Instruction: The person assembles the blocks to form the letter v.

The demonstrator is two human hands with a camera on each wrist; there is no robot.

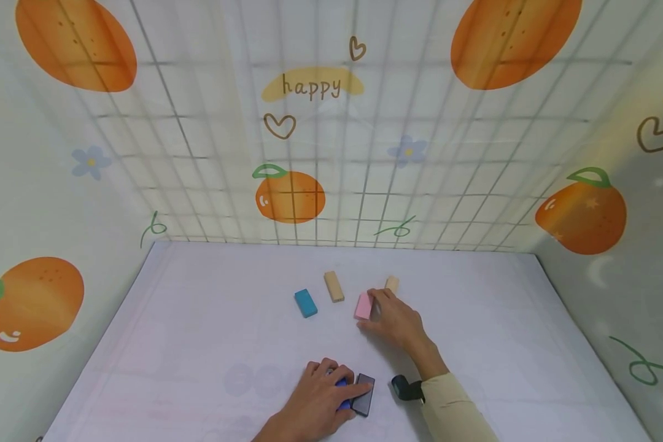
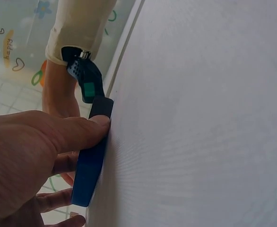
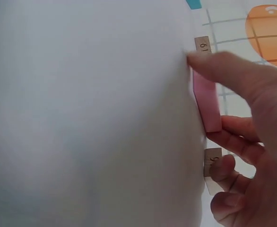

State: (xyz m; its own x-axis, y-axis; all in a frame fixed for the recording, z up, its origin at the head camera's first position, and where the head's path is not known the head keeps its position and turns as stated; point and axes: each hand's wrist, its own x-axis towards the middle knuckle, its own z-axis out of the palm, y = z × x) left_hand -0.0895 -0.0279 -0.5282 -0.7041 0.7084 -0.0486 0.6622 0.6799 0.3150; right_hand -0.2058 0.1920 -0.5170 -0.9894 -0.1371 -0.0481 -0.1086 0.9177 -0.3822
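Observation:
Near the front of the table, my left hand [image 1: 316, 402] grips a blue block [image 2: 88, 177] and a black block [image 1: 363, 402] that lie side by side. One finger stretches over the black block, and the thumb is at its near end. The hand covers most of the blue block in the head view. Farther back, my right hand [image 1: 398, 325] pinches a pink block [image 1: 363, 306] on the table, thumb at the near end and fingers at the far end. The right wrist view shows the pink block [image 3: 207, 104] between thumb and fingers.
A teal block [image 1: 306, 303] and a pale wooden block [image 1: 334, 286] lie left of the pink one. Another wooden block [image 1: 392, 283] sits just behind the right hand. The right wrist bears a dark camera [image 1: 406, 388]. Printed cloth walls [image 1: 331, 141] enclose the white table [image 1: 210, 319].

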